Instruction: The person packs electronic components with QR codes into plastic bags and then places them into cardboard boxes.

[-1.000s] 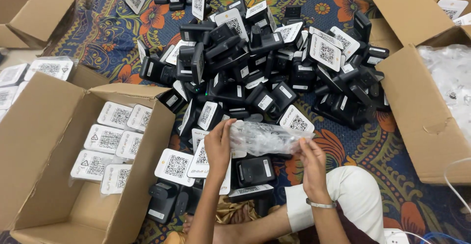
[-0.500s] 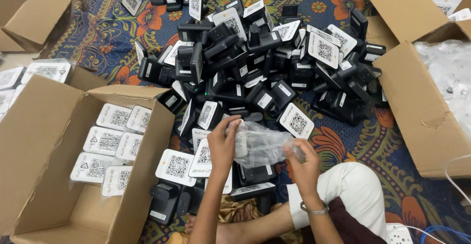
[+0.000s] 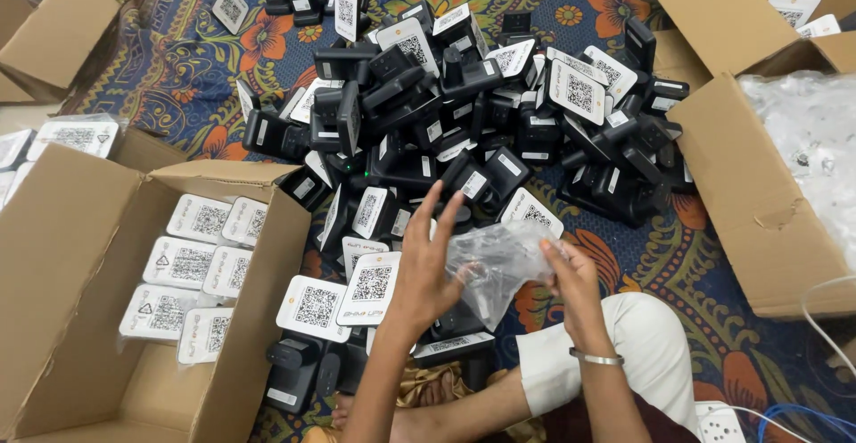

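Observation:
My right hand [image 3: 572, 275] pinches the upper right edge of a clear plastic bag [image 3: 501, 263] with a dark device inside it. My left hand [image 3: 425, 263] is against the bag's left side, fingers spread and raised, thumb touching the plastic. Both hands hover above my lap, over several black devices with white square-code faces [image 3: 373, 284]. Just beyond the hands lies a big heap of the same black devices [image 3: 464, 113] on a floral rug.
An open cardboard box [image 3: 267, 256] at the left holds bagged devices lying face up [image 3: 183, 265]. Another cardboard box [image 3: 740, 193] at the right holds clear plastic bags [image 3: 807, 140]. More boxes sit at the top corners. A white power strip [image 3: 718, 421] lies at the bottom right.
The bag has been pulled lower and closer to me. My left hand has opened its fingers, and my right hand has shifted to the bag's upper right edge.

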